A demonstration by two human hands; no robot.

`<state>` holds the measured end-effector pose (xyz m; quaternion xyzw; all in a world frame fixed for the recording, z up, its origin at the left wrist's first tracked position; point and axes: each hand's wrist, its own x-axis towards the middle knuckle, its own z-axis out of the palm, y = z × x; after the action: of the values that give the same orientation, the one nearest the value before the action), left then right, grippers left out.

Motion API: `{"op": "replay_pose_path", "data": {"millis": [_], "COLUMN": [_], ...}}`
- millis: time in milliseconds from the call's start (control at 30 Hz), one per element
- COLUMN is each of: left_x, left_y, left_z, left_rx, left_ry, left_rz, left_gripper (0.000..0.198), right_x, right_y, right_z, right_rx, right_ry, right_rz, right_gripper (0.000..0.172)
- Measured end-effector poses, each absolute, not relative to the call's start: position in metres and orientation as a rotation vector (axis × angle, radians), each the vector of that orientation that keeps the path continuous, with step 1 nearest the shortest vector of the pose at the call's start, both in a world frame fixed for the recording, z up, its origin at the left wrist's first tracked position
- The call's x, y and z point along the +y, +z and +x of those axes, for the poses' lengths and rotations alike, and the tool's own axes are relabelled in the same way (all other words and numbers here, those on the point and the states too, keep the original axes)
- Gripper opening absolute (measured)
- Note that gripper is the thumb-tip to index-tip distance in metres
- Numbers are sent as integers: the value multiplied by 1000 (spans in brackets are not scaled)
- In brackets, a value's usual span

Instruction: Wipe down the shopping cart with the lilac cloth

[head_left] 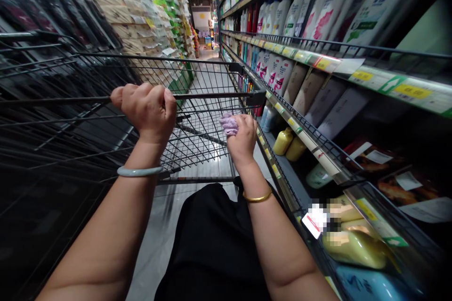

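Observation:
My left hand (145,109) is closed around the dark handle bar (208,96) of a wire shopping cart (197,143). A pale bangle circles that wrist. Lower and to the right, my right hand (244,137) has its fingers curled about a crumpled light purple cloth (229,124). This hand is just below the right end of the bar, beside the cart's wire. I cannot tell whether it touches the cart. A gold bangle sits on the right wrist. Through the cart's mesh, the tiled floor shows.
Shelves with shampoo bottles (325,9) line the right side, close to the cart. Price strips (399,87) run along their edges. Gold bottles (283,141) stand lower down. On the left are stacked packages (123,14) and hanging dark goods (45,14). The aisle floor (208,75) stretches ahead.

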<state>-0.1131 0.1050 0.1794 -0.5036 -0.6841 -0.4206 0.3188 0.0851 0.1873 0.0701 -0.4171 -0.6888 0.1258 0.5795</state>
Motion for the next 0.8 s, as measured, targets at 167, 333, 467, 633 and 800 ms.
{"op": "replay_pose_path", "data": {"millis": [167,333,467,633,800], "left_x": [102,103,103,104,104], "left_y": [182,182,181,180,180], "left_z": [-112,-111,-112,-114,-113], "left_rx": [-1850,-1827,-1827,-1797,-1805], "left_ry": [-1059,-1056,-1058,-1005,-1024], "left_rz": [-1322,-1310,-1318,-1281,-1284], "left_gripper": [45,44,43,43,45], "right_x": [209,199,199,228,206], "right_y": [73,69,67,61,55], "right_z": [105,98,97,116,94], "right_rx": [-1373,-1523,-1566,-1257,-1367], "right_ry": [213,187,255,295,147], "right_rz": [-948,-1034,-1003,-990,-1086], "right_gripper": [23,32,31,25,25]}}
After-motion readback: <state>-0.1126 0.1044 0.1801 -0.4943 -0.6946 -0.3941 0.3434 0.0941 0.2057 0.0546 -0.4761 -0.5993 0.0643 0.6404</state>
